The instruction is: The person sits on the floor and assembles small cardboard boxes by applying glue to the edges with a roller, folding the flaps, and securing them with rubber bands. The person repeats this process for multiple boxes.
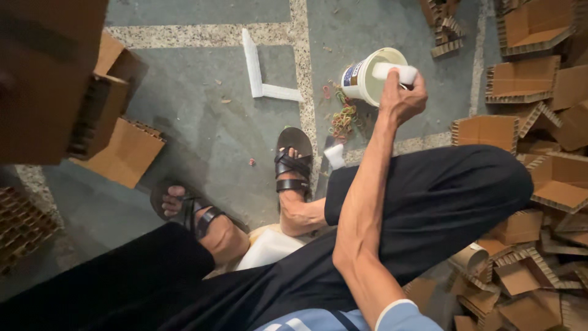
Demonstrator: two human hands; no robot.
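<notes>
Floor (pixel 202 122): grey-green concrete, worn, crossed by pale speckled strips (pixel 299 67)
Right side: heaps of brown corrugated cardboard pieces (pixel 539 153) lying on the floor
Left side: cardboard boxes (pixel 116 129), one close and blurred
Litter: coloured rubber bands (pixel 343 116), a white L-shaped foam piece (pixel 260 70)
Light: even, soft, dim

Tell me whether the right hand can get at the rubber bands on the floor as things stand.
Probably yes, once freed. The right hand grips a white piece over the tub, and the rubber bands lie in the open just below, beside the tub, with nothing covering them.
</notes>
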